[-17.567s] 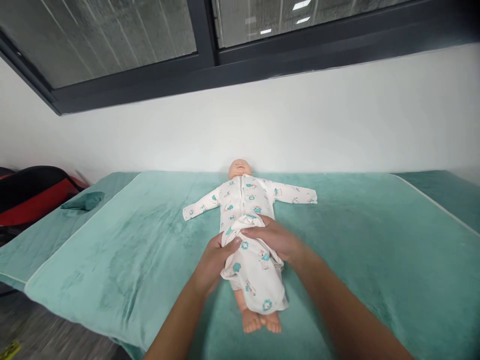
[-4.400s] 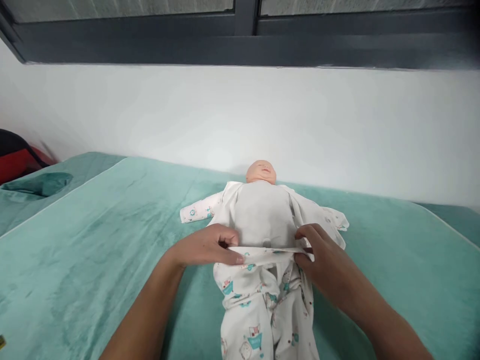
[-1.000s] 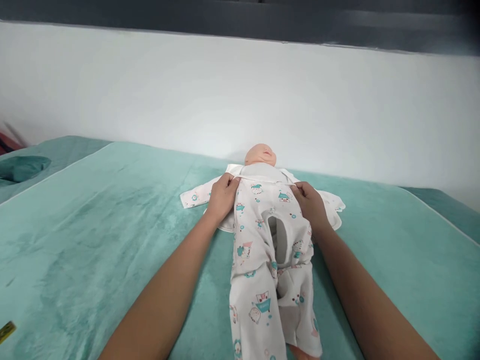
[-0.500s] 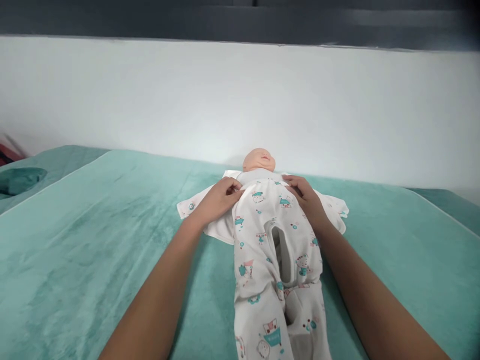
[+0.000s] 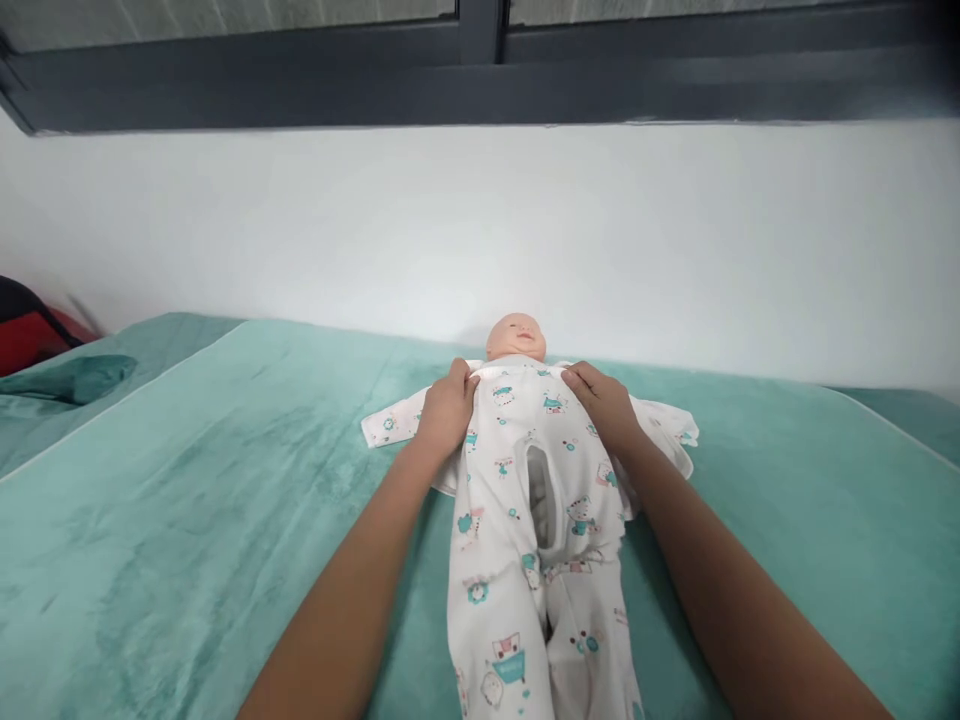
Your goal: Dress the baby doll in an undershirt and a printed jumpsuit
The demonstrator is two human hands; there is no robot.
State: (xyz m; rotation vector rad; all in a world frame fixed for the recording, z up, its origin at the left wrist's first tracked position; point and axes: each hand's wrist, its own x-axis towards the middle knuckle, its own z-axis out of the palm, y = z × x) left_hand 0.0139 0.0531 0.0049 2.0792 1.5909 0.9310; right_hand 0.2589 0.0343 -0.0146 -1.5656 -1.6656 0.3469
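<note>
On the green cover (image 5: 225, 500), doll (image 5: 516, 338) lies face-up, pants (image 5: 487, 470) reaching its chest; we pinch the waistband (image 5: 517, 371) at 2 sides, left hand (image 5: 448, 405) and right hand (image 5: 606, 408), probably to keep it level.

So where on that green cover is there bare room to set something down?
The green cover is bare in two wide patches: between the left forearm and the left pale seam, and between the right forearm and the right pale seam. The middle is crowded: the left hand and right hand grip the printed trousers on the doll, with white sleeves spread either side.
</note>
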